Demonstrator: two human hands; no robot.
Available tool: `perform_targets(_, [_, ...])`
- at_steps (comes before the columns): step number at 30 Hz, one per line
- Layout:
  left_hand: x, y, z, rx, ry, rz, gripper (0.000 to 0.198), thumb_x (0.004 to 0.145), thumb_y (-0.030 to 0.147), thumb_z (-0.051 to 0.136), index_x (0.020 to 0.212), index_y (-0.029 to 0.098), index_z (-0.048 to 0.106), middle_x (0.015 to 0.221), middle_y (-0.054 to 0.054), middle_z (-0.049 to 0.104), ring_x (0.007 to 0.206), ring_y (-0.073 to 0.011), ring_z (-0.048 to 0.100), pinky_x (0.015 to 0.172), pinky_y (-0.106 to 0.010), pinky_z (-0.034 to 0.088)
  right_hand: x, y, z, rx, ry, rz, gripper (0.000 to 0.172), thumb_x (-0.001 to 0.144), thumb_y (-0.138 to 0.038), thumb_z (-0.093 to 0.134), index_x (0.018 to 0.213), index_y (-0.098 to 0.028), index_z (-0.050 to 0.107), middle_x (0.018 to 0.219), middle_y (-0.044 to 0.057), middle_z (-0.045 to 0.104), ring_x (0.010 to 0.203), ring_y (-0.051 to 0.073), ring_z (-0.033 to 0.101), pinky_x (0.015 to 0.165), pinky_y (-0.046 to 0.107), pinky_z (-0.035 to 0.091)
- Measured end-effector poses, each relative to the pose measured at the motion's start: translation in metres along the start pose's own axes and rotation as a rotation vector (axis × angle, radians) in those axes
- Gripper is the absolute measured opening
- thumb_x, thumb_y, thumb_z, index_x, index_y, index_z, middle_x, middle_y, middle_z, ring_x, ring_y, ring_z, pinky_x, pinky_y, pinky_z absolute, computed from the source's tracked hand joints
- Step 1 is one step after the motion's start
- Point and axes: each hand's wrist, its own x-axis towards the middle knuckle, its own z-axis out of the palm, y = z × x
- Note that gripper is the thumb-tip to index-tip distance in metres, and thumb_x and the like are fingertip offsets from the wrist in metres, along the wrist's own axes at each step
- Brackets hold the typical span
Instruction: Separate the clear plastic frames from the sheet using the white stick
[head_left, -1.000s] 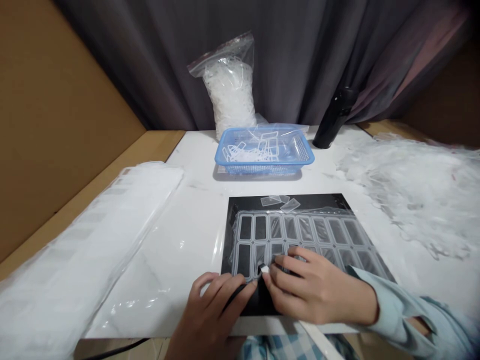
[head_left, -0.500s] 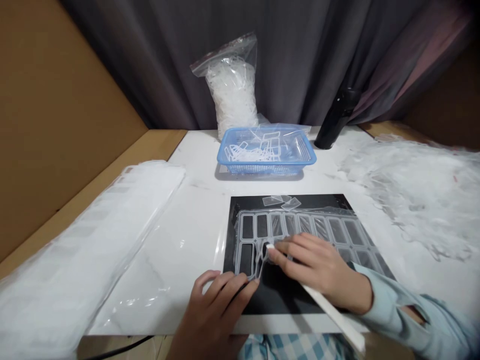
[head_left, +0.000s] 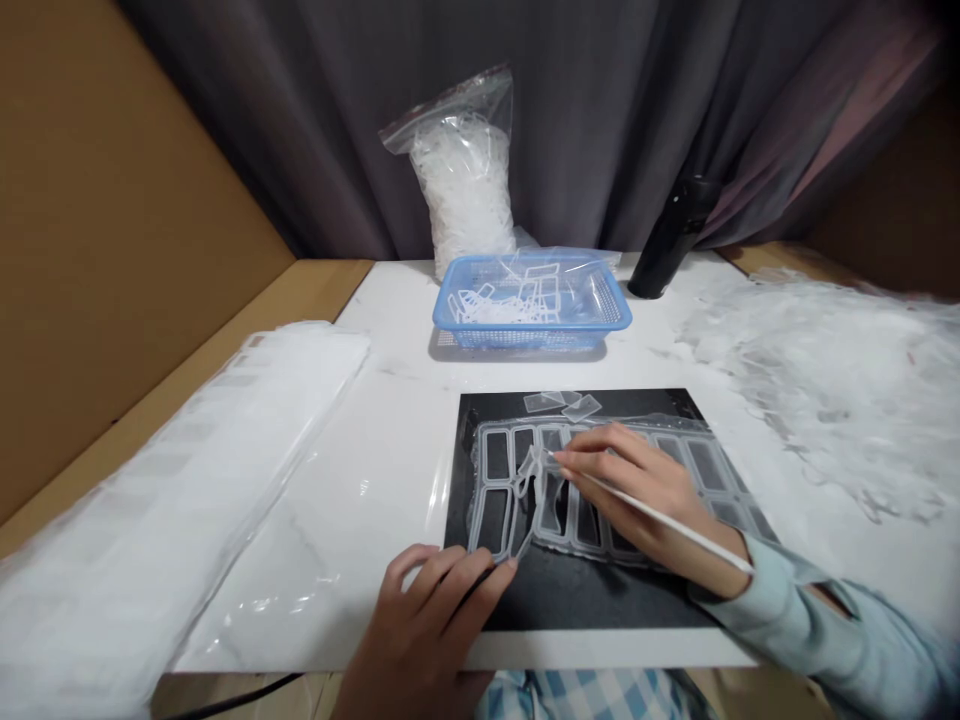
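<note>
Pinching a white stick [head_left: 660, 517] in the right hand [head_left: 637, 490], tip on a clear sheet [head_left: 570, 535]; left hand [head_left: 424, 625] at its edge, grip unclear.

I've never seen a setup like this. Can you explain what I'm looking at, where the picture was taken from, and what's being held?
There's no machine here, just a person's two bare hands, seen by one camera worn on the head and looking forward and down. The right hand holds a thin white stick, its tip near a clear, rubbery-looking sheet of rectangular frames, which lies on a black mat. Part of that sheet is lifted. The left hand has its fingertips at the sheet's near edge. Farther back on the white tabletop are a blue plastic basket of loose clear frames, a zip bag of clear pieces and a black cylinder. A heap of clear scraps lies to the right, and a long white wrapped bundle to the left.
</note>
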Motion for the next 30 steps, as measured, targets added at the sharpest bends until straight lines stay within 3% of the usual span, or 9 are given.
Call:
perform_targets(5, [0.000, -0.004, 0.001, 0.032, -0.021, 0.043, 0.031, 0.091, 0.032, 0.053, 0.119, 0.024, 0.064, 0.107, 0.001, 0.069, 0.096, -0.0168, 0.058, 0.097, -0.035, 0.032, -0.001, 0.008, 0.000, 0.042, -0.039, 0.017, 0.018, 0.102, -0.015, 0.047, 0.116, -0.019, 0.057, 0.123, 0.012, 0.065, 0.118, 0.022, 0.061, 0.098, 0.039, 0.053])
perform_targets(11, [0.002, -0.005, 0.000, 0.037, -0.016, 0.052, 0.034, 0.088, 0.024, 0.052, 0.119, 0.024, 0.063, 0.105, 0.001, 0.070, 0.094, -0.0168, 0.058, 0.096, -0.035, 0.033, 0.004, 0.011, 0.002, 0.094, -0.124, 0.111, 0.021, 0.105, -0.021, 0.041, 0.122, -0.021, 0.054, 0.123, 0.010, 0.067, 0.111, 0.020, 0.067, 0.093, 0.035, 0.057])
perform_targets(16, [0.003, -0.004, -0.001, 0.041, -0.003, 0.063, 0.032, 0.088, 0.025, 0.052, 0.117, 0.023, 0.064, 0.104, 0.000, 0.070, 0.094, -0.0171, 0.059, 0.096, -0.035, 0.033, 0.003, 0.024, -0.002, -0.052, 0.008, 0.165, 0.017, 0.104, -0.021, 0.046, 0.118, -0.020, 0.056, 0.124, 0.010, 0.068, 0.107, 0.022, 0.069, 0.092, 0.034, 0.058])
perform_targets(21, [0.002, -0.001, -0.001, 0.043, -0.010, 0.041, 0.034, 0.088, 0.022, 0.051, 0.120, 0.023, 0.063, 0.108, 0.000, 0.069, 0.096, -0.0178, 0.059, 0.096, -0.037, 0.034, 0.008, 0.042, -0.021, -0.168, 0.285, 0.249, 0.013, 0.103, -0.025, 0.049, 0.112, -0.021, 0.058, 0.122, 0.010, 0.069, 0.109, 0.025, 0.068, 0.088, 0.037, 0.059])
perform_targets(25, [0.006, 0.000, -0.006, 0.073, -0.027, 0.063, 0.035, 0.085, 0.019, 0.055, 0.119, 0.023, 0.064, 0.106, 0.001, 0.070, 0.093, -0.0167, 0.060, 0.093, -0.036, 0.034, 0.011, 0.049, -0.026, 0.054, 0.497, 0.388, 0.015, 0.100, -0.034, 0.057, 0.105, -0.021, 0.060, 0.115, 0.010, 0.070, 0.108, 0.026, 0.067, 0.094, 0.045, 0.056])
perform_targets(27, [0.008, 0.001, -0.012, 0.097, -0.050, 0.074, 0.035, 0.082, 0.025, 0.062, 0.117, 0.024, 0.064, 0.105, 0.001, 0.069, 0.092, -0.0173, 0.061, 0.091, -0.036, 0.034, 0.012, 0.047, -0.023, 0.237, 0.484, 0.434, 0.017, 0.099, -0.037, 0.058, 0.101, -0.021, 0.061, 0.113, 0.009, 0.069, 0.108, 0.025, 0.068, 0.095, 0.044, 0.057])
perform_targets(30, [0.010, 0.003, -0.020, 0.035, -0.083, 0.016, 0.048, 0.074, 0.041, 0.072, 0.118, 0.024, 0.062, 0.110, -0.001, 0.066, 0.099, -0.0209, 0.060, 0.094, -0.037, 0.033, 0.012, 0.037, -0.015, 0.565, 0.363, 0.484, 0.017, 0.099, -0.038, 0.059, 0.098, -0.021, 0.060, 0.113, 0.006, 0.069, 0.109, 0.022, 0.067, 0.099, 0.043, 0.056])
